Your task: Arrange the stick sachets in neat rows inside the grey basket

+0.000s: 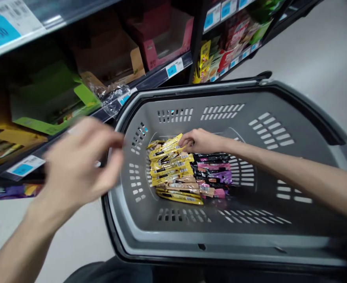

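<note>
A grey, smooth basket point(220, 236) is filling the middle, its hard plastic walls curving into a rounded end at nine o'clock and showing rows of slotted holes. Inside, between its centre and nine o'clock, glossy, slim, crinkled sachets are lying in two neighbouring rows: yellow packets point(172, 168) on the nine o'clock side, with a few tan packets point(185, 185) among them, and black, pink and purple packets point(213, 173) towards the centre.

The right forearm is stretching in from four o'clock, and the right hand point(198, 140) is bending its fingers down onto the top yellow packets; whether that grip is clamped on one or merely touching, I cannot tell. The left hand point(82, 157) is hovering, blurred, at the basket's nine o'clock end, palm down, fingers curving, thumb standing apart from them, its grip holding nothing visible.

A dark shelf point(150, 81) is running from nine towards one o'clock, carrying a green cardboard box point(40, 126) at ten and a pink box point(152, 51) near eleven. Crumpled clear wrap point(114, 94) is spilling over its edge. The left hand is hiding part of that edge, while the right forearm is crossing above the basket floor.
</note>
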`<state>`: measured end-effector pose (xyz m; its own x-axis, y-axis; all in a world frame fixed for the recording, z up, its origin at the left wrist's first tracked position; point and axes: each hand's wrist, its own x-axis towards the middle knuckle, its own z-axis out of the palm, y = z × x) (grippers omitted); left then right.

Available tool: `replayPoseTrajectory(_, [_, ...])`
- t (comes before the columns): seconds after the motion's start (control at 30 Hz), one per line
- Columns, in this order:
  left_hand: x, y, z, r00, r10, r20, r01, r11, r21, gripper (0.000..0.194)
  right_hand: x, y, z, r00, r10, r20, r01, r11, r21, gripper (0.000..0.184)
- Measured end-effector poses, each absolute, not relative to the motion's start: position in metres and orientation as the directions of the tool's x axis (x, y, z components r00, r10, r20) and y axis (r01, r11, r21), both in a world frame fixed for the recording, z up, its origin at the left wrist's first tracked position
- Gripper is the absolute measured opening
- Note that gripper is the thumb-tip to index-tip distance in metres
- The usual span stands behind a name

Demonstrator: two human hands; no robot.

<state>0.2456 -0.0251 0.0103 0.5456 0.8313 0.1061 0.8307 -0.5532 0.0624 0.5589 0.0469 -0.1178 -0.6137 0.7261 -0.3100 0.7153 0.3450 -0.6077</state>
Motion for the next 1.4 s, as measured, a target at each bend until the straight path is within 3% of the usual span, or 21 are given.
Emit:
replayPoseTrajectory(0.03, [0.272, -0.020, 0.011, 0.718, 0.688, 0.109, 0.689, -0.724, 0.026, 0.029, 0.562, 0.046, -0.126, -0.634, 0.695, -0.338, 0.743, 0.428, -0.515, 0.031])
replayPoseTrajectory(0.07, [0.295, -0.013, 0.009, 0.848, 0.530, -0.009, 0.530, -0.847, 0.039, 0.028, 0.564, 0.043, -0.134, -0.643, 0.668, -0.375, 0.756, 0.476, -0.448, 0.036])
replayPoseTrajectory(0.17, [0.333, 0.007, -0.008, 0.905, 0.352, -0.239, 0.390, -0.911, 0.131, 0.027, 0.567, 0.030, -0.150, -0.644, 0.612, -0.459, 0.765, 0.524, -0.375, 0.049])
replayPoseTrajectory(0.3, [0.327, 0.023, -0.037, 0.811, 0.445, -0.380, 0.515, -0.851, 0.103, 0.030, 0.563, 0.015, -0.157, -0.694, 0.565, -0.446, 0.719, 0.578, -0.387, 0.051])
replayPoseTrajectory(0.4, [0.317, 0.026, -0.045, 0.735, 0.524, -0.430, 0.594, -0.803, 0.037, 0.031, 0.560, 0.014, -0.158, -0.748, 0.525, -0.405, 0.663, 0.602, -0.444, 0.040])
replayPoseTrajectory(0.6, [0.317, 0.010, -0.045, 0.728, 0.564, -0.390, 0.603, -0.797, -0.027, 0.032, 0.559, 0.017, -0.161, -0.799, 0.479, -0.364, 0.601, 0.606, -0.522, 0.037])
replayPoseTrajectory(0.8, [0.314, 0.001, -0.047, 0.670, 0.592, -0.447, 0.612, -0.782, -0.119, 0.037, 0.555, 0.017, -0.157, -0.793, 0.512, -0.331, 0.604, 0.584, -0.542, 0.031])
replayPoseTrajectory(1.0, [0.318, 0.001, -0.040, 0.628, 0.629, -0.458, 0.659, -0.743, -0.118, 0.039, 0.547, 0.026, -0.133, -0.737, 0.637, -0.227, 0.625, 0.514, -0.587, 0.027])
replayPoseTrajectory(1.07, [0.320, 0.000, -0.038, 0.623, 0.634, -0.458, 0.670, -0.735, -0.105, 0.042, 0.544, 0.027, -0.128, -0.699, 0.674, -0.239, 0.625, 0.413, -0.662, 0.022])
replayPoseTrajectory(1.17, [0.320, 0.000, -0.037, 0.606, 0.626, -0.490, 0.690, -0.721, -0.068, 0.048, 0.542, 0.025, -0.128, -0.603, 0.686, -0.407, 0.581, 0.028, -0.814, 0.015])
replayPoseTrajectory(1.27, [0.320, 0.000, -0.037, 0.613, 0.598, -0.516, 0.713, -0.700, 0.035, 0.061, 0.540, 0.023, -0.125, -0.528, 0.644, -0.554, 0.456, -0.336, -0.824, 0.013])
replayPoseTrajectory(1.4, [0.320, -0.001, -0.034, 0.645, 0.550, -0.531, 0.712, -0.685, 0.155, 0.086, 0.535, 0.024, -0.106, -0.558, 0.618, -0.554, 0.251, -0.510, -0.822, 0.031])
